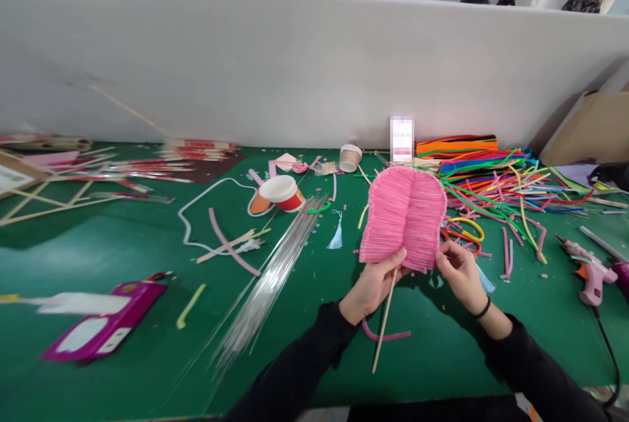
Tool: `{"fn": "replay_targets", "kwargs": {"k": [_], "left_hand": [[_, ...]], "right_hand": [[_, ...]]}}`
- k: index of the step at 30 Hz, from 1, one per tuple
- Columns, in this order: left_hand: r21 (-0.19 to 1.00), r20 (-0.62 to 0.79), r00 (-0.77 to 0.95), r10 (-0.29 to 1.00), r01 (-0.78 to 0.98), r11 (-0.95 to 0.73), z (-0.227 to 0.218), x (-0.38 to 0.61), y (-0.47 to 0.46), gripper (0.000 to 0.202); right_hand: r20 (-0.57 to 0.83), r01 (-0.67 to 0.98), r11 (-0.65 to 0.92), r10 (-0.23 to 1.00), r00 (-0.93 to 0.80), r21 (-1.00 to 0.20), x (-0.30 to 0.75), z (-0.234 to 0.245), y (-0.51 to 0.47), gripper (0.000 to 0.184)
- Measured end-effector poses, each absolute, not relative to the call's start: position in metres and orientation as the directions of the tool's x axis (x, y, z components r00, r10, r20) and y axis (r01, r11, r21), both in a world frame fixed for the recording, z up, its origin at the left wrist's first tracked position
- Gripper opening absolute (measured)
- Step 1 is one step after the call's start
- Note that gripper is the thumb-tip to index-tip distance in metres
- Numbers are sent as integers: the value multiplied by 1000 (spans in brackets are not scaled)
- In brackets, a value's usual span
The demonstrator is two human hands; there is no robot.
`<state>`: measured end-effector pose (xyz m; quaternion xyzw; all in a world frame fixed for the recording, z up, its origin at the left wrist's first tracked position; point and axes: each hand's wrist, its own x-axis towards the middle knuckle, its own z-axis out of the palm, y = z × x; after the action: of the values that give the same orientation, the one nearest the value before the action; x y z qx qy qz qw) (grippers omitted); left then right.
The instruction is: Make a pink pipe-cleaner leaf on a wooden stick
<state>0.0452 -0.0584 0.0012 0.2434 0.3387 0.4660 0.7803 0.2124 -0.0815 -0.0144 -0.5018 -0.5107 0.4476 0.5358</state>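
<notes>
A pink fan-shaped piece made of pipe cleaners (403,215) on a thin wooden stick (384,320) is held up over the green table (122,245). My left hand (373,284) is closed on its lower left edge where the stick starts. My right hand (459,271) pinches the lower right edge; a black band sits on that wrist. Both sleeves are black.
A heap of coloured pipe cleaners (486,173) lies at the back right. A pink glue gun (590,271) rests at the right. A bundle of thin silver wires (275,265), paper cups (282,192), a purple package (105,327) and wooden sticks (59,196) lie to the left. A white partition (295,61) stands behind.
</notes>
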Motion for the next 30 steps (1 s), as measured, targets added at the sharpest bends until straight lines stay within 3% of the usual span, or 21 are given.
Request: {"fn": "replay_targets", "kwargs": {"k": [12,20,30], "left_hand": [[704,-305,352,885,-542,458,-2,44,-61,56],[707,-289,332,898,-558,434,-1,42,-59,55],[706,-301,361,883,-538,461,-8,41,-59,56]], "right_hand": [[119,35,116,986,119,-993,215,-17,-81,36],[20,-38,22,997,69,-999,219,-13,-81,39],[2,-89,5,999,35,-996,223,-17,-79,35]]}}
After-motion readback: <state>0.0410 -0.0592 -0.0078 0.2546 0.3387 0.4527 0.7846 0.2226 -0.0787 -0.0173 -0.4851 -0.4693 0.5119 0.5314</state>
